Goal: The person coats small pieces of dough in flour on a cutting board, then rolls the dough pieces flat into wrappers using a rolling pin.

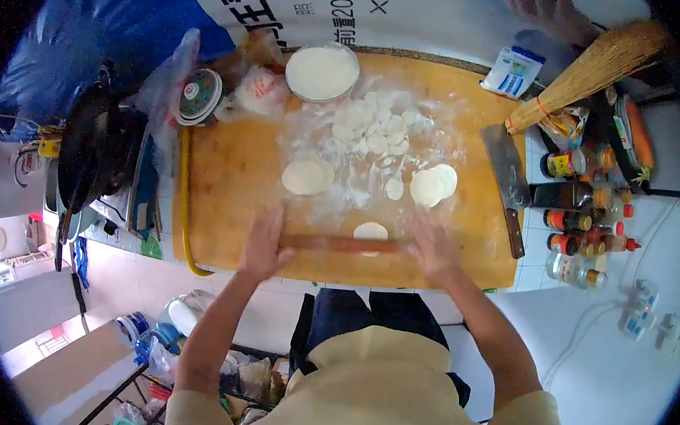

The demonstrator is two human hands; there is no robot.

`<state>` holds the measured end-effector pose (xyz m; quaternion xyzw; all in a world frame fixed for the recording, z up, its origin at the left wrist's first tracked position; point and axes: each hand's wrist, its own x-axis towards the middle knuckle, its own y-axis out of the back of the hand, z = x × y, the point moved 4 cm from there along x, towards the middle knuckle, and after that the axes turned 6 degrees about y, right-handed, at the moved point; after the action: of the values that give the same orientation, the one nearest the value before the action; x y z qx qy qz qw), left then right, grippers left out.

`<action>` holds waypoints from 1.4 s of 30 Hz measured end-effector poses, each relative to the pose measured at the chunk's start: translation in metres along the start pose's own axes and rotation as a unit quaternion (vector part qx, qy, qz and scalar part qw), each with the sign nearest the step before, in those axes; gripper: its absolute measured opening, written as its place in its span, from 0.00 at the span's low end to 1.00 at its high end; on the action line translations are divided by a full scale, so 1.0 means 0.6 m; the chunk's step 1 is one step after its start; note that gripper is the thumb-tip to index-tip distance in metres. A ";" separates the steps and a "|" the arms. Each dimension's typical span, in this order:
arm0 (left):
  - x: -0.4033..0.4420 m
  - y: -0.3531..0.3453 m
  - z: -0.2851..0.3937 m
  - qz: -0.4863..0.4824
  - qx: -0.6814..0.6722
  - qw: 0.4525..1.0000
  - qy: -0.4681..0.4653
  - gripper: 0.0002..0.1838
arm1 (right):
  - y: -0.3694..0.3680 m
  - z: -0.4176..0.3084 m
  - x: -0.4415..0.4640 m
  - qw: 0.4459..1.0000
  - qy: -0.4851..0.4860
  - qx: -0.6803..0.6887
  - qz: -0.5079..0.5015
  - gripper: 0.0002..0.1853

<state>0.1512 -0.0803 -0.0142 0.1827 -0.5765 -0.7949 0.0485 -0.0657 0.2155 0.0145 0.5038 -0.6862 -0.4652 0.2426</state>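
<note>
A wooden rolling pin (318, 243), slightly blurred, lies crosswise near the front of the wooden board. Beneath it is a thin round dough wrapper (371, 232), part of which the pin covers. My left hand (263, 240) rests on the pin's left end with its fingers stretched forward. On the right end lies my right hand (433, 248), its fingers also extended. Just beyond my right hand are stacked rolled wrappers (433, 185) and one small dough disc (394, 189). Another stack of wrappers (308, 176) lies at left. Farther back, many small floured dough pieces (372, 123) form a pile.
The cutting board (221, 195) carries a bowl of flour (322, 73) at the back and a cleaver (505, 185) along its right edge. A straw brush (587, 72) and several seasoning bottles (567, 222) stand at right. A dark wok (94, 145) is at left.
</note>
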 end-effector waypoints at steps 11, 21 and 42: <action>-0.046 0.014 0.028 -0.030 0.036 0.998 0.034 0.52 | -0.003 -0.014 -0.008 0.999 0.043 -0.007 -0.019 0.34; -0.085 0.020 0.029 0.044 -0.004 0.999 -0.025 0.47 | -0.009 -0.001 0.002 0.995 0.067 -0.063 -0.038 0.34; -0.020 0.043 0.009 0.129 0.040 0.990 0.048 0.44 | -0.010 0.036 0.039 0.996 0.054 -0.072 0.005 0.35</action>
<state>0.1572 -0.0805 0.0142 0.1468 -0.6236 -0.7486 0.1708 -0.0887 0.2020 -0.0038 0.5060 -0.6394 -0.4840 0.3175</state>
